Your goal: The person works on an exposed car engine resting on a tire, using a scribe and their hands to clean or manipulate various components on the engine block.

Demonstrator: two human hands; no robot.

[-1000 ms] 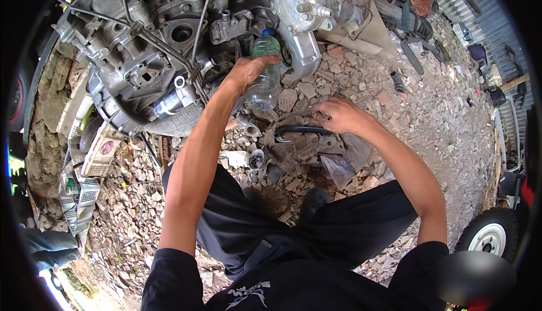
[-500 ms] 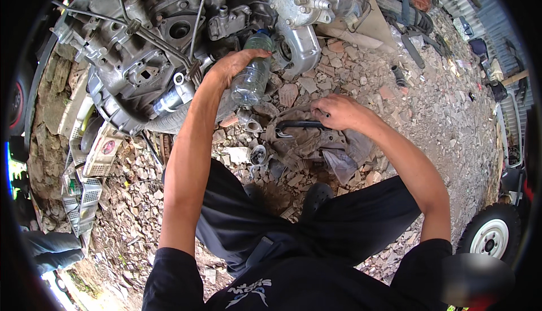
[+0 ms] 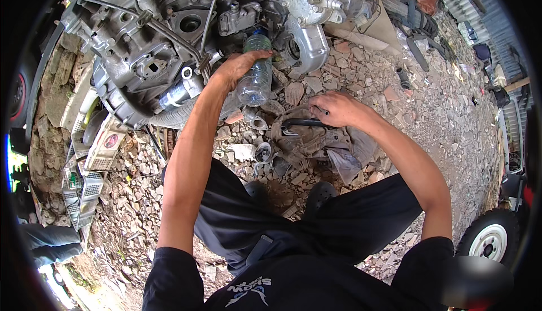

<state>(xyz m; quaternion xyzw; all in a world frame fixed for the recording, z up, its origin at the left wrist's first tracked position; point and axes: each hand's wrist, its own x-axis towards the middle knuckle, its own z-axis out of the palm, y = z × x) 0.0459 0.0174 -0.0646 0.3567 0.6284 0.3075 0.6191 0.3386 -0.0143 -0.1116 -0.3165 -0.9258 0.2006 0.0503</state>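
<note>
My left hand [image 3: 241,67] is wrapped round a clear plastic bottle [image 3: 254,90] with a blue cap, tilted beside the grey metal engine [image 3: 130,65]. The cap end lies toward the engine. My right hand [image 3: 337,109] is closed, its fingers curled down over the far edge of a brown, dirty cloth [image 3: 299,151]. What the fingers hold, if anything, is hidden. Just by that hand, a black bent-handled tool [image 3: 305,123] lies on the cloth. A clear plastic bag [image 3: 344,164] rests at the cloth's near right side.
Rubble and broken stone [image 3: 446,136] cover the ground. Small metal parts [image 3: 263,152] lie left of the cloth, and a metal housing [image 3: 307,48] stands beyond it. A wheel [image 3: 490,239] is at the lower right; another person's trouser legs [image 3: 53,243] show at the far left.
The whole view has shifted slightly, so the engine sits a little farther right and lower. My left hand still grips the bottle, and my right hand stays by the cloth.
</note>
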